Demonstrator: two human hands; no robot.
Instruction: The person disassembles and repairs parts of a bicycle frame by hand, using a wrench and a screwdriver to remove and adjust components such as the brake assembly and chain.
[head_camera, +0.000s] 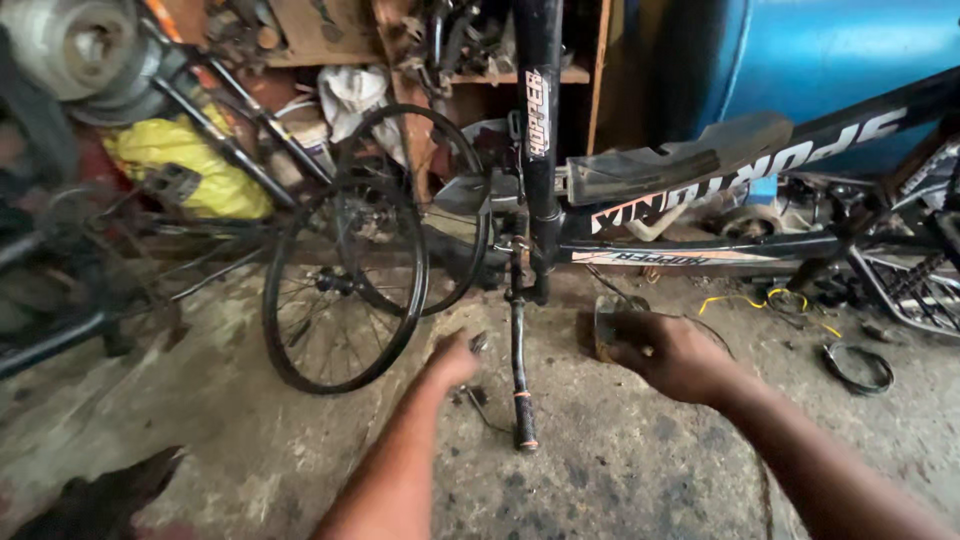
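Concrete floor (620, 470), stained and gritty, fills the near ground. Both forearms reach out over it toward the kickstand (519, 375), a dark rod standing from the bicycle down to the floor, with an orange band near its foot.

Left hand (455, 358): just left of the kickstand, low over the floor, fingers curled together around something small and dark. What it is cannot be told; the grip looks closed, pinching.

Right hand (668, 352): right of the kickstand, knuckles up, fingers bent and closed around a small greyish block-like object (603, 322) that sits on the floor. Hand and object are touching; the object's kind is unclear.

A thin dark wire (480, 408) lies on the floor between the left hand and the kickstand's foot.

Further right of the kickstand: a coiled black ring (856, 366) on the floor, and loose yellow cable (760, 298) nearer the frame.

Behind the kickstand: black bicycle frame (700, 215) with white and orange markings, upside down or laid across, a grey mudguard (680, 160) lying along it.

Left of the kickstand: two spoked wheels (345, 285) leaning upright, one behind the other.

Farthest back: wooden shelves (590, 75) crammed with parts, a yellow bag (190, 165) to the far left, a blue drum (830, 60) to the far right.
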